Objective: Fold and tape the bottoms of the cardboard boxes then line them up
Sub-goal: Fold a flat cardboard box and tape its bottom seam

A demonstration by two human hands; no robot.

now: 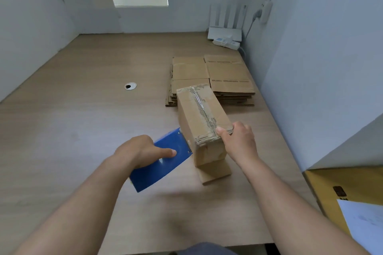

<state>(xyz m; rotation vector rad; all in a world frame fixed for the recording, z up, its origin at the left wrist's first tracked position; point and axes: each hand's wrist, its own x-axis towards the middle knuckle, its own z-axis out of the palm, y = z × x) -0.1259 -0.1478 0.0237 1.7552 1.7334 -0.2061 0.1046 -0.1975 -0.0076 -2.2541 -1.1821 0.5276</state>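
Observation:
A small cardboard box stands upside down on the wooden table, its bottom flaps folded shut and facing up. A strip of clear tape runs along the seam and over the near edge. My right hand grips the box's near top corner, thumb on the taped edge. In my left hand is a blue tape dispenser, whose front end touches the box's near left side. One loose flap of the box lies flat on the table below.
A stack of flattened cardboard boxes lies just behind the box, near the right wall. Beyond it sit a white router and a power strip. A cable hole marks the table's middle. A yellow box with paper stands at the right.

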